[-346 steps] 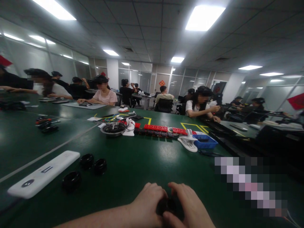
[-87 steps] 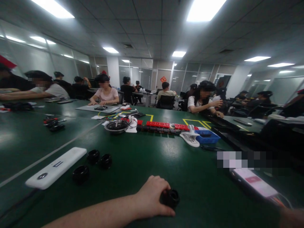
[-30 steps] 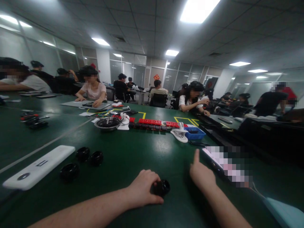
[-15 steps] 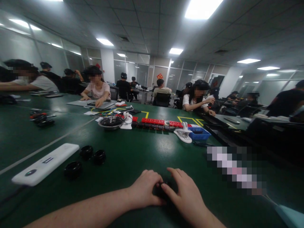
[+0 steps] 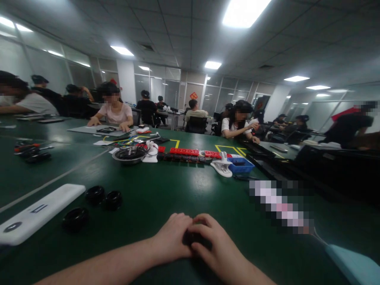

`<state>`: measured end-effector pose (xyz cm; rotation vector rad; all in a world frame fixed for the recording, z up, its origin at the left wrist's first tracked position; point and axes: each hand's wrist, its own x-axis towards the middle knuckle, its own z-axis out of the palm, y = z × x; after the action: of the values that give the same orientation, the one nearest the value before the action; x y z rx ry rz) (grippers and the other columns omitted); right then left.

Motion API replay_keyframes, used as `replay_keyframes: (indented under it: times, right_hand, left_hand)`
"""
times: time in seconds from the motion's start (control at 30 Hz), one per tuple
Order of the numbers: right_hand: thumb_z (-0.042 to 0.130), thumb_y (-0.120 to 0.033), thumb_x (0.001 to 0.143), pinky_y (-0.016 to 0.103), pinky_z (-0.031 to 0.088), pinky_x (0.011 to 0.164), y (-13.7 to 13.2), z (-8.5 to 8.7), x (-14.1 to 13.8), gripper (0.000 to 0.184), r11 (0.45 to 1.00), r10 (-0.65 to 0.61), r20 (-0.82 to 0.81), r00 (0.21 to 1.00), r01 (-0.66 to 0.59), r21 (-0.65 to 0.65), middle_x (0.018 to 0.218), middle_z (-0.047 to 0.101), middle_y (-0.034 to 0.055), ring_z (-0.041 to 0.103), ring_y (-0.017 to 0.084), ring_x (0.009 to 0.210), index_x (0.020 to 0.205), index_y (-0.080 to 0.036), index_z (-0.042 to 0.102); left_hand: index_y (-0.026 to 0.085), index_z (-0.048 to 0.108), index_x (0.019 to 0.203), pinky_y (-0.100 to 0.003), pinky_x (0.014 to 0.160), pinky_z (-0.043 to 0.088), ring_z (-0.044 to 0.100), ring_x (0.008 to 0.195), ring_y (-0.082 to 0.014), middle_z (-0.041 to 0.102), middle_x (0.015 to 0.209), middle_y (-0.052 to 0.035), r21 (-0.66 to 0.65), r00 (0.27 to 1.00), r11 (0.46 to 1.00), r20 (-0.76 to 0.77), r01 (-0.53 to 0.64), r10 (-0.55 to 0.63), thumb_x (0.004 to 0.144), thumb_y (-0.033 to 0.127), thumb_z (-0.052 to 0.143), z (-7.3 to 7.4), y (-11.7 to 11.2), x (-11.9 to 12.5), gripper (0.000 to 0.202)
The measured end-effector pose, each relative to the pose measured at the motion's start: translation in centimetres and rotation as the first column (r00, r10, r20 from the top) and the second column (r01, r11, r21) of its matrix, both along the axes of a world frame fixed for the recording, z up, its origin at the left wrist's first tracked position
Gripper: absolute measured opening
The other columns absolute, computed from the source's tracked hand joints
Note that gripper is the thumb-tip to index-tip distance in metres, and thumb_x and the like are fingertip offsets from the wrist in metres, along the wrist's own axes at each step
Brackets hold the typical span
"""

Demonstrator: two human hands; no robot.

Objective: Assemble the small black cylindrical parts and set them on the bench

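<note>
My left hand (image 5: 172,237) and my right hand (image 5: 215,247) meet low in the middle on the green table (image 5: 178,190). Both are closed around a small black round part (image 5: 191,237), mostly hidden between the fingers. To the left lie three black rings (image 5: 95,194) (image 5: 113,199) (image 5: 75,218) of the same kind, next to a long white device (image 5: 35,211).
Further back stand a metal bowl (image 5: 128,154), a row of red blocks (image 5: 190,152), a white clip (image 5: 221,168) and a blue tray (image 5: 242,164). A blurred-out phone (image 5: 280,208) lies to the right. Several people sit at tables behind.
My right hand, pointing at the phone a second ago, has come back and closed over the black part beside my left hand. The view has shifted slightly.
</note>
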<state>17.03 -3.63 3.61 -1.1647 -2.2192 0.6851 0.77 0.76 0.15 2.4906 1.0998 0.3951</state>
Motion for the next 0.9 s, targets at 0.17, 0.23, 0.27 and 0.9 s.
replay_keyframes:
  times: [0.17,0.23,0.27,0.9]
  right_hand:
    - [0.063,-0.012,0.063,0.039,0.039,0.092,-0.2,0.1,-0.1,0.055,0.980,-0.194,-0.041,0.980,0.195,0.040,0.113,0.050,0.0095,0.048,0.023,0.105,0.116,-0.017,0.047]
    - [0.067,-0.018,0.061,0.042,0.041,0.087,0.0,-0.3,-0.3,0.059,0.959,-0.279,0.007,0.960,0.279,0.040,0.105,0.054,0.0097,0.051,0.025,0.098,0.116,-0.015,0.046]
    - [0.068,-0.020,0.061,0.042,0.042,0.085,0.2,-0.6,-0.3,0.060,0.958,-0.286,0.029,0.958,0.285,0.032,0.101,0.055,0.0089,0.052,0.025,0.094,0.116,-0.015,0.045]
    - [0.053,-0.012,0.071,0.039,0.042,0.088,-0.2,-0.5,0.5,0.058,0.991,-0.046,0.107,0.993,0.032,0.130,0.110,0.055,0.0089,0.051,0.022,0.099,0.127,-0.017,0.037]
  left_hand:
    - [0.018,0.055,0.083,-0.029,0.069,0.037,0.051,0.077,-0.0198,0.057,0.083,-0.0011,-0.030,1.000,1.000,0.016,0.003,-0.002,0.065,0.043,0.067,0.0,0.1,-0.3,0.033]
    - [0.018,0.054,0.079,-0.029,0.068,0.037,0.051,0.076,-0.0192,0.057,0.080,-0.0007,-0.001,1.000,1.000,0.007,0.022,-0.022,0.068,0.044,0.065,-0.2,0.1,-0.3,0.031]
    - [0.018,0.054,0.077,-0.029,0.067,0.036,0.051,0.075,-0.0191,0.057,0.079,-0.0006,0.006,1.000,1.000,0.001,0.025,-0.025,0.068,0.043,0.064,-0.2,0.1,-0.3,0.029]
    - [0.020,0.057,0.089,-0.031,0.073,0.038,0.051,0.080,-0.0214,0.059,0.085,-0.0016,-0.102,1.000,0.995,0.023,-0.009,0.011,0.065,0.032,0.065,0.8,-0.3,0.0,0.028]
